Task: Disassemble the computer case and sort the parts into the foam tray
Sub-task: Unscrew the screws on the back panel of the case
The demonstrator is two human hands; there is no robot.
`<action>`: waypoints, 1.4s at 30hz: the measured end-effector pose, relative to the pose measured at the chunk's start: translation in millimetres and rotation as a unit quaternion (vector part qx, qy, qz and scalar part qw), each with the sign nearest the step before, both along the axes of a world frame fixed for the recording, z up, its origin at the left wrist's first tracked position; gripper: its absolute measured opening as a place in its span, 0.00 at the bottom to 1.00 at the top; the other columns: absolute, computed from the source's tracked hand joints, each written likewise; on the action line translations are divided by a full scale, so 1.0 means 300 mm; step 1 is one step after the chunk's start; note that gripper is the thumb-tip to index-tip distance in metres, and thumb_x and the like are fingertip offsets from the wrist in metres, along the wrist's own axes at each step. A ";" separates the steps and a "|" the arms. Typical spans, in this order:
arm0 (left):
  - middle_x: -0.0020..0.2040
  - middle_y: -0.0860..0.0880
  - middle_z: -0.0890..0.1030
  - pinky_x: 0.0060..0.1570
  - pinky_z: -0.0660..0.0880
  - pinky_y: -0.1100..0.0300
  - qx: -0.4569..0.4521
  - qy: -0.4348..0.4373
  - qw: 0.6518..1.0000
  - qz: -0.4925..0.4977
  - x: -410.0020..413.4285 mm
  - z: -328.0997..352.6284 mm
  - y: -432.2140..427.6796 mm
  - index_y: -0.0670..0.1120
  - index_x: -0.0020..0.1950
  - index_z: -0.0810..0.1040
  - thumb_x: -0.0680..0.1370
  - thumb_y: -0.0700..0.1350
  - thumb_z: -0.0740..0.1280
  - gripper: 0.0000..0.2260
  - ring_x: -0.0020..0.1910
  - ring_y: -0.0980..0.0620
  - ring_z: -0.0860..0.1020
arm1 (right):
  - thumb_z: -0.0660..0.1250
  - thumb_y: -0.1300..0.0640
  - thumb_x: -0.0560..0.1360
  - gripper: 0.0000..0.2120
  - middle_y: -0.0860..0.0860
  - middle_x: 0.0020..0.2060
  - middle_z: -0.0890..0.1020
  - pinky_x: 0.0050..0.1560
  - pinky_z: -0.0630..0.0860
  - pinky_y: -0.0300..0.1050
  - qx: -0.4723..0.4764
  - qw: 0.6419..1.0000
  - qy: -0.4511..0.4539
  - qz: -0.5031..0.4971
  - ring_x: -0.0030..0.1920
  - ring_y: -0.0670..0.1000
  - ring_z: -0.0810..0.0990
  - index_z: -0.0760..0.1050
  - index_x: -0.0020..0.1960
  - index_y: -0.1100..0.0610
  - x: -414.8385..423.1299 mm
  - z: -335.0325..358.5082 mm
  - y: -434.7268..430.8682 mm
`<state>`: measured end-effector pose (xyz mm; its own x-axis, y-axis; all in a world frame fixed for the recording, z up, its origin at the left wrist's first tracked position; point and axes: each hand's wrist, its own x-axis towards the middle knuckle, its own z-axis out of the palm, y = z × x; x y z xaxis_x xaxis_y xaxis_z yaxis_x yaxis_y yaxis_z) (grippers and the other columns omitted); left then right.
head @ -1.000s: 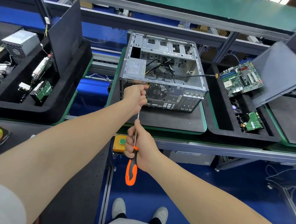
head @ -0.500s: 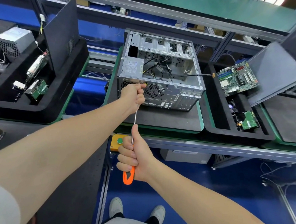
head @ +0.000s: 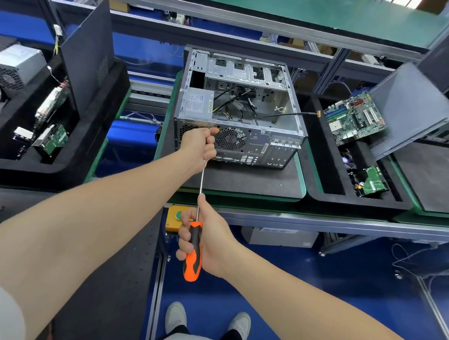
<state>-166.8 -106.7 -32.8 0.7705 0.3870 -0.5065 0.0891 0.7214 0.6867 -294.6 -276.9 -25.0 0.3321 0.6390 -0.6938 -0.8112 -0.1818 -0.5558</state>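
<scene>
Head view: computer case [head: 248, 145] sits side panel off on black surface [head: 243, 181], rear panel facing the person. Left hand [head: 198, 148] curled round the upper shaft of the screwdriver [head: 192, 266] right at the case's rear panel, tip hidden behind the fingers. Right hand [head: 208, 243] wraps the orange-black handle, thumb along the shaft. Foam tray [head: 347, 202] just right of the case holds motherboard [head: 352, 120].

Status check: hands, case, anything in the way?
Left hand grips screwdriver shaft at computer case rear panel; right hand grips handle. Tip hidden behind left hand. Power supply inside case. No obstruction seen.
</scene>
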 end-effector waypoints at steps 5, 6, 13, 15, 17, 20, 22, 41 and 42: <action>0.31 0.49 0.68 0.18 0.54 0.65 -0.022 -0.011 1.000 -0.003 -0.004 0.005 -0.006 0.40 0.53 0.75 0.86 0.37 0.51 0.13 0.20 0.57 0.58 | 0.55 0.32 0.84 0.28 0.51 0.28 0.69 0.29 0.69 0.43 0.114 0.991 0.073 -0.003 0.25 0.48 0.66 0.72 0.41 0.54 0.000 -0.034 -0.035; 0.31 0.49 0.67 0.18 0.54 0.65 -0.024 -0.012 1.000 -0.002 -0.004 0.007 -0.008 0.40 0.53 0.75 0.86 0.37 0.51 0.13 0.20 0.57 0.57 | 0.56 0.32 0.84 0.28 0.49 0.26 0.66 0.26 0.66 0.41 0.123 0.988 0.088 -0.006 0.24 0.47 0.62 0.70 0.40 0.54 0.002 -0.036 -0.036; 0.30 0.50 0.68 0.18 0.54 0.65 -0.025 -0.013 1.000 -0.001 -0.010 0.001 -0.002 0.40 0.53 0.76 0.87 0.38 0.52 0.14 0.21 0.58 0.57 | 0.56 0.27 0.81 0.31 0.49 0.28 0.60 0.25 0.56 0.41 -0.044 0.997 0.014 -0.056 0.26 0.49 0.55 0.65 0.33 0.52 -0.034 -0.005 0.031; 0.29 0.51 0.69 0.18 0.55 0.65 -0.024 -0.015 1.000 0.002 -0.010 -0.007 -0.002 0.40 0.53 0.77 0.87 0.39 0.52 0.14 0.21 0.58 0.58 | 0.54 0.28 0.82 0.31 0.49 0.27 0.60 0.26 0.58 0.40 -0.100 0.993 -0.032 -0.059 0.25 0.49 0.55 0.64 0.34 0.52 -0.038 0.000 0.048; 0.29 0.51 0.69 0.17 0.55 0.64 -0.017 -0.012 1.000 0.004 -0.008 -0.012 -0.002 0.41 0.54 0.78 0.87 0.40 0.52 0.14 0.21 0.58 0.58 | 0.52 0.29 0.83 0.30 0.49 0.27 0.62 0.27 0.61 0.40 -0.150 0.985 -0.071 -0.052 0.25 0.50 0.57 0.64 0.36 0.52 -0.040 0.002 0.058; 0.32 0.51 0.67 0.18 0.55 0.64 0.000 -0.003 1.000 0.005 -0.002 -0.016 -0.010 0.42 0.54 0.78 0.86 0.41 0.55 0.12 0.22 0.57 0.56 | 0.50 0.31 0.84 0.29 0.51 0.31 0.67 0.31 0.66 0.43 -0.212 0.965 -0.142 -0.055 0.27 0.50 0.63 0.67 0.40 0.54 -0.042 -0.010 0.070; 0.31 0.51 0.67 0.19 0.54 0.64 0.029 0.004 0.999 0.011 0.002 -0.015 -0.019 0.42 0.54 0.79 0.86 0.43 0.58 0.11 0.23 0.57 0.56 | 0.48 0.32 0.85 0.29 0.52 0.33 0.69 0.36 0.70 0.46 -0.236 0.953 -0.186 -0.044 0.29 0.52 0.66 0.68 0.42 0.54 -0.036 -0.026 0.075; 0.28 0.52 0.68 0.19 0.55 0.64 0.056 0.015 0.997 0.043 0.020 -0.015 -0.035 0.42 0.52 0.78 0.86 0.43 0.59 0.10 0.21 0.58 0.57 | 0.56 0.34 0.85 0.26 0.50 0.26 0.64 0.26 0.61 0.41 0.056 0.995 0.076 -0.015 0.24 0.48 0.61 0.72 0.39 0.53 0.003 -0.043 -0.102; 0.28 0.52 0.68 0.19 0.55 0.64 0.071 0.028 0.996 0.045 0.022 -0.010 -0.039 0.42 0.51 0.79 0.86 0.43 0.60 0.10 0.21 0.58 0.57 | 0.56 0.34 0.85 0.27 0.50 0.26 0.65 0.26 0.62 0.40 0.019 0.998 0.054 -0.022 0.24 0.49 0.61 0.72 0.39 0.53 -0.001 -0.032 -0.099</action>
